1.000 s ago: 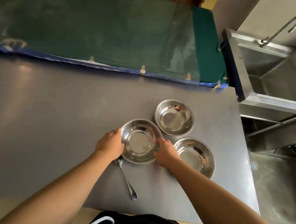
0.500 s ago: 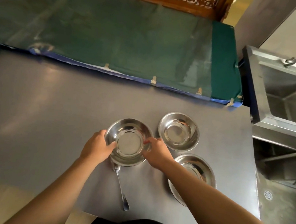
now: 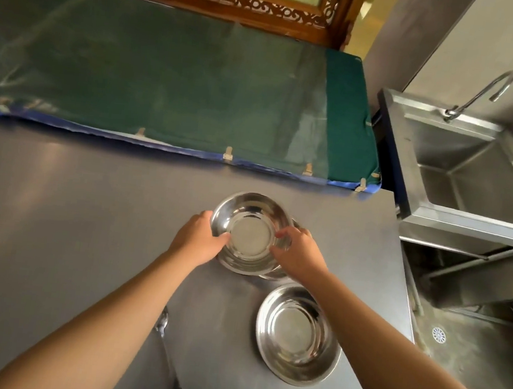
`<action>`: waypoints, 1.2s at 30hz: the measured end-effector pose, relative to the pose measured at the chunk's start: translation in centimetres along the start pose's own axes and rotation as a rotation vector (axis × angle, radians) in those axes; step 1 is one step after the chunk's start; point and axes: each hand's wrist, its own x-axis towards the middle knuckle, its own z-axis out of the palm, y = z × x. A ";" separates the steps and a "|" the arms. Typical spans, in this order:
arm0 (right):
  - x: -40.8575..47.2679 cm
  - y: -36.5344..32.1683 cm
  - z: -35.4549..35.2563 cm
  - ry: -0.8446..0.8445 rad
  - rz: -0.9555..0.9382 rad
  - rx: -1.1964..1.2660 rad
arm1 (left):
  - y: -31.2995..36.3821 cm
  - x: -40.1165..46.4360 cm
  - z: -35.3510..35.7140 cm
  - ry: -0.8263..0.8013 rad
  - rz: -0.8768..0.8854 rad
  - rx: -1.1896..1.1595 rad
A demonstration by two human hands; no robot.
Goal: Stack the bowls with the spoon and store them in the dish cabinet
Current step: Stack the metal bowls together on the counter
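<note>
Steel counter (image 3: 86,239) mostly bare leftward, both hands (image 3: 195,238) gripping bowl (image 3: 250,225) near right edge

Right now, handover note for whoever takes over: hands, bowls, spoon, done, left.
Left hand and right hand both grip the held bowl by its rim, over the second bowl, which is mostly hidden beneath; seated or not, cannot tell.
Third bowl sits alone on the steel counter; spoon lies to its left.
Done: first stack nearly made.
Left: add third bowl, spoon, store in cabinet, not in view.
</note>
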 end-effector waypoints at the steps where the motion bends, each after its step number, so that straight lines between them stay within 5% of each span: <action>1: 0.3 0.8 -0.3 0.003 0.013 -0.001 | 0.7 0.5 0.7 -0.017 0.002 -0.005; 20: 2.3 8.4 1.1 -0.013 0.122 0.004 | 2.6 2.8 7.9 -0.197 -0.062 -0.030; 36: -1.1 11.0 1.6 -0.050 0.162 0.008 | 0.8 2.8 9.3 -0.205 -0.205 -0.344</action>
